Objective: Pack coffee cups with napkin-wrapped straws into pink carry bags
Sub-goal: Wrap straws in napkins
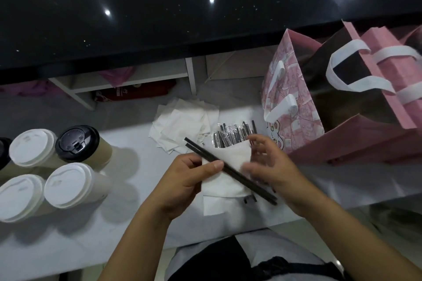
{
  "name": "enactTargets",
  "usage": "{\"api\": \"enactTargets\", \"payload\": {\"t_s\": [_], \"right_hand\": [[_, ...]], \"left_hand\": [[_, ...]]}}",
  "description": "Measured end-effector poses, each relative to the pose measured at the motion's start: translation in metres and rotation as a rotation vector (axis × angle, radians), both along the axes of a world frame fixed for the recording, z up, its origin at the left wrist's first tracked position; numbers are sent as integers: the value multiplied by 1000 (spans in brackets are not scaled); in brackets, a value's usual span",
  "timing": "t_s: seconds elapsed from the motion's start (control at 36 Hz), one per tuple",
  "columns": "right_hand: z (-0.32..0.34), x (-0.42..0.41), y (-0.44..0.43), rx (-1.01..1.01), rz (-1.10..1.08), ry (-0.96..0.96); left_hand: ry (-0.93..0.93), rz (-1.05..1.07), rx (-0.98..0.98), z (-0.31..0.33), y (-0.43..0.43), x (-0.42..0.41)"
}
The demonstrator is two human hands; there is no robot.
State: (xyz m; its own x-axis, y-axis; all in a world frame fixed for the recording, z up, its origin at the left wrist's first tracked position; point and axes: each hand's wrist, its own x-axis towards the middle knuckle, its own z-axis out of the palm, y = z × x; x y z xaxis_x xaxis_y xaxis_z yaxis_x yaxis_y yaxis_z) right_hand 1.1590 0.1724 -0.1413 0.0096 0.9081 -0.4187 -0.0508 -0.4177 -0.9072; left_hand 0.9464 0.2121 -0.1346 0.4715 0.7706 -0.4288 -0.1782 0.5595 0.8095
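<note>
Two black straws (pixel 237 174) lie diagonally across a white napkin (pixel 230 162) held above the white table (pixel 96 237). My left hand (pixel 185 180) pinches straws and napkin together, thumb on top. My right hand (pixel 271 166) hovers blurred at the napkin's right edge with fingers spread; I cannot tell whether it touches it. Behind lie a pile of loose napkins (pixel 182 125) and a bundle of wrapped straws (pixel 230 136). Several lidded coffee cups (pixel 66 185) stand at the left, most white-lidded, one with a black lid (pixel 76 141). Pink carry bags (pixel 290 98) stand open at the right.
A black speckled counter (pixel 159 11) overhangs the back of the table. Under it are a white shelf frame (pixel 127 80) and a red object (pixel 134 93). A second plain pink bag (pixel 383 70) with white handles leans at the far right.
</note>
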Motion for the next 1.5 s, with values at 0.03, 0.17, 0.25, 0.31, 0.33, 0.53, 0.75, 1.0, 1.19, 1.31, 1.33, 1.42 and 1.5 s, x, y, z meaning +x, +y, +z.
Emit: {"api": "enactTargets", "payload": {"t_s": [0.03, 0.17, 0.25, 0.31, 0.33, 0.53, 0.75, 1.0, 1.19, 1.31, 1.33, 1.42, 1.5], "right_hand": [[3, 4, 1, -63, 27, 175], [5, 17, -4, -362, 209, 916], [3, 9, -5, -331, 218, 836], [4, 7, -5, -268, 188, 571], [6, 6, -5, -215, 175, 457], [12, 8, -13, 16, 90, 253], [11, 18, -21, 134, 136, 221], [-9, 14, -32, -16, 319, 402], [-19, 6, -54, -63, 619, 440], [-14, 1, -57, -160, 679, 484], [-11, -1, -57, -190, 674, 480], [2, -8, -60, -131, 742, 435], [24, -23, -65, 38, 852, 211]], "left_hand": [[-68, -13, -17, 3, 0, -3], [-64, -1, -75, 11, 2, -7], [161, 68, -39, 8, 2, -3], [184, 106, -18, 8, -1, -4], [184, 118, -12, 8, -4, -5], [140, 209, -43, 10, -20, 4], [-2, 370, -135, 23, -46, 20], [160, 556, -65, 23, -108, 25], [384, 699, -82, 31, -155, 28], [422, 725, -70, 33, -171, 24], [426, 726, -54, 34, -176, 22], [438, 722, -12, 34, -188, 13], [442, 722, 31, 35, -198, 1]]}}
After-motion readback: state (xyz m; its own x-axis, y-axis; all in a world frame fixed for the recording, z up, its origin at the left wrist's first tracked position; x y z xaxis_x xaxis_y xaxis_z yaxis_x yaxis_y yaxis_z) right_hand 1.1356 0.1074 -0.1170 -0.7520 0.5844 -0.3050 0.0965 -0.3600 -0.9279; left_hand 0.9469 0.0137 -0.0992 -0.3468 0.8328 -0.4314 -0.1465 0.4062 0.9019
